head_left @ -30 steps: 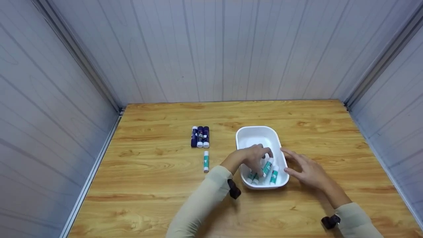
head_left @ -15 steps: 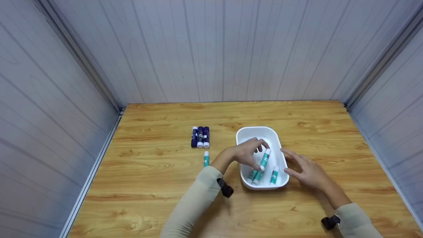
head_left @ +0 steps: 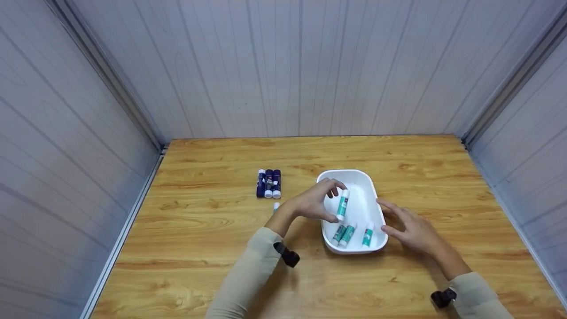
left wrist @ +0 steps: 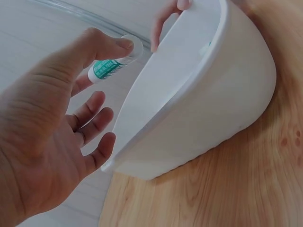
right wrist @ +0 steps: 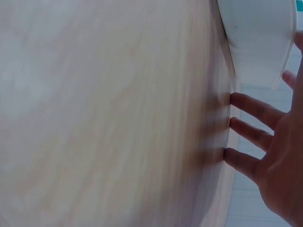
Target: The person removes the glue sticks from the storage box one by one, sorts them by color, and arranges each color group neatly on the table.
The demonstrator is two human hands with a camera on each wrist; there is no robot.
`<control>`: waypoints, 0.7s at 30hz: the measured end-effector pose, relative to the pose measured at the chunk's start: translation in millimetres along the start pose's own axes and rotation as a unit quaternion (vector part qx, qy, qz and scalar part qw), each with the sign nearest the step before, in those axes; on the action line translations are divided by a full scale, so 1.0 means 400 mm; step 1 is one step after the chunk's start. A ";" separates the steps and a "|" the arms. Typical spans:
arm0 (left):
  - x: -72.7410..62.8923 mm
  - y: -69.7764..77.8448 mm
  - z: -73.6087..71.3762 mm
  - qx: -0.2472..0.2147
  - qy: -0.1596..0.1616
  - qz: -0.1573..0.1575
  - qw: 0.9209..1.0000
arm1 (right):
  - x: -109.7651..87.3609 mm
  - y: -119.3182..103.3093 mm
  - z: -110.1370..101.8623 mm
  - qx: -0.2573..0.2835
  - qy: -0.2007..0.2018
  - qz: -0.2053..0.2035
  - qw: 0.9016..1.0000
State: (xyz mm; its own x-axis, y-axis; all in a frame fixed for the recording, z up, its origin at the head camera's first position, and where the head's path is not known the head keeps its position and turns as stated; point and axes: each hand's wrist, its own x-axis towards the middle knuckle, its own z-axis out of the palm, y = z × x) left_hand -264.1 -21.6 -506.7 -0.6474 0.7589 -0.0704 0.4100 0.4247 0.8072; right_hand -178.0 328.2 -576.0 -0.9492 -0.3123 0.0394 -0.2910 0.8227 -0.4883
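Observation:
My left hand (head_left: 310, 203) pinches a green-and-white glue stick (head_left: 343, 205) end to end between thumb and forefinger, held over the left side of a white plastic box (head_left: 363, 177). In the left wrist view the other fingers curve loosely, away from the glue stick (left wrist: 105, 69). Inside the box, near its front end, lie three more green glue sticks (head_left: 367, 237). My right hand (head_left: 414, 228) is at the box's right side, thumb and forefinger at the rim. The right wrist view has its other fingers (right wrist: 255, 111) spread, their tips down at the wooden table.
Left of the box, three dark blue glue sticks (head_left: 269, 183) lie side by side on the wooden table (head_left: 199, 230). Another green glue stick (head_left: 276, 206) lies just in front of them, mostly hidden by my left wrist. Pale panel walls (head_left: 283, 66) enclose the table's back and sides.
My left hand has lifted the green glue stick from among the others in the box and moved left and away from me with it. The right hand and the box stay in place.

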 end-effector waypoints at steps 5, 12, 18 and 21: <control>-0.033 -0.013 -0.018 -0.006 0.024 0.011 1.000 | 0.001 -0.002 -0.001 0.000 0.002 0.000 1.000; -0.079 -0.024 -0.048 -0.017 0.049 0.001 0.999 | 0.001 -0.002 -0.002 0.004 -0.001 0.006 1.000; -0.122 -0.035 -0.081 -0.019 0.064 -0.005 0.998 | 0.003 -0.004 -0.002 0.002 -0.004 0.008 1.000; -0.144 -0.044 -0.097 -0.019 0.076 -0.006 0.997 | 0.005 -0.007 -0.004 0.000 -0.005 0.007 1.000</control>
State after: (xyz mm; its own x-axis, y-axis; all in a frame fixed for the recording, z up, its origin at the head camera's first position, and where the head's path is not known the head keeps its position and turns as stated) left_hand -258.7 -92.0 -494.2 -0.7433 0.6689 0.0075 0.3793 0.4122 0.8284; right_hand -179.5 326.1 -573.2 -0.9519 -0.3053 0.0244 -0.2777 0.8267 -0.4894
